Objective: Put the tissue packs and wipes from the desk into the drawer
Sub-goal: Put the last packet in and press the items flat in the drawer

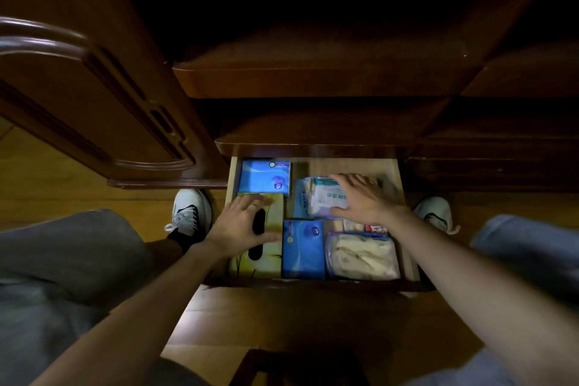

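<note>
The open wooden drawer [399, 185] sits low in front of me, full of packs. My left hand [241, 224] lies flat with fingers spread on a yellow tissue box [269, 263] at the drawer's left. My right hand [360, 197] rests with spread fingers on a white and blue wipes pack [322, 200] at the back right. A blue tissue pack [264, 177] lies at the back left. Another blue tissue pack [302, 249] stands at the front middle. A clear pouch with cream tissues [363, 257] fills the front right.
A dark wooden desk edge [313, 78] overhangs the drawer. An open cabinet door [94, 97] stands to the left. My knees in grey trousers and white shoes [188, 213] flank the drawer on a wooden floor. A dark stool edge [297, 367] is below.
</note>
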